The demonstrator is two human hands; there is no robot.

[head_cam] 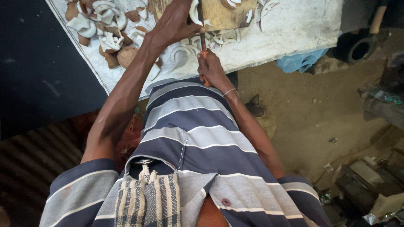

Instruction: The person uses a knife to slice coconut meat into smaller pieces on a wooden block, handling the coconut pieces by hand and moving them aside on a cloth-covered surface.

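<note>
Left fingers: the left hand (pixel 174 25) closes its fingertips on a curved white coconut piece (pixel 194 12), pinning it to the wooden cutting board (pixel 221 14).
Right fingers: the right hand (pixel 210 69) wraps fully around the orange handle of the knife (pixel 201 25); no gap shows between fingers and handle.
Blade: the dark blade runs from the handle toward 12 o'clock and passes just beside the left fingertips, at their 3 o'clock.
Work piece location: on the board at the top edge of the view, at 12 o'clock from the right hand.
Technique: judged from the close spacing, keep the left fingertips curled back from the blade line and the blade upright, and press straight down into the board.
Cut pieces: white coconut slices (pixel 181 52) lie between the hands; a heap of brown shell and white flesh (pixel 105 33) lies at 9 o'clock from the left hand.
Table edge: the white sheet-covered table (pixel 294 29) ends just in front of the striped shirt (pixel 189 134); the right wrist overhangs this near edge.
Open room: bare sheet lies at 3 o'clock from the board; the dirt floor (pixel 303 105) is open at 4 o'clock.
Obstruction: the heap crowds the 9 o'clock side.
</note>
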